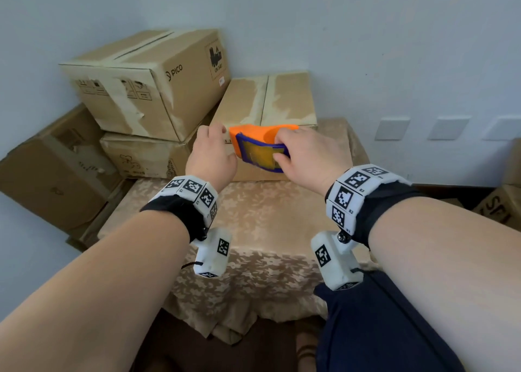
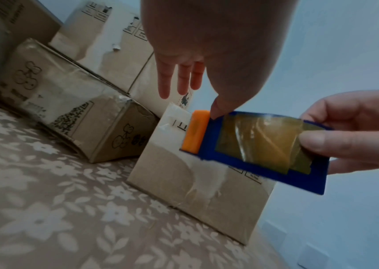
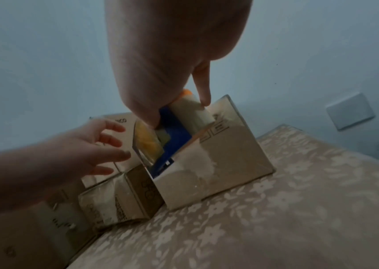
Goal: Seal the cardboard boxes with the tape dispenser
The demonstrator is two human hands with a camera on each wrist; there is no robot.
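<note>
Over the near edge of the box [image 1: 265,101] on the table [image 1: 253,230], the right hand [image 1: 307,157] grips the tape dispenser [image 1: 260,146], the left hand [image 1: 211,154] hovers beside it with loose fingers, and the top seam seemingly has no fresh tape yet.

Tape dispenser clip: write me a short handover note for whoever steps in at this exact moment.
Right hand: grips the orange-and-blue tape dispenser, thumb on the yellowish tape end.
Left hand: open, holds nothing, thumb tip at the dispenser's blue plate.
Things: the dispenser is held in the air in front of the small box on the floral cloth; other boxes are stacked to its left, the PICO box on top.
Done: no tape from the dispenser reaches the small box yet.
Left: lay tape along its top seam, then check the other boxes.
</note>
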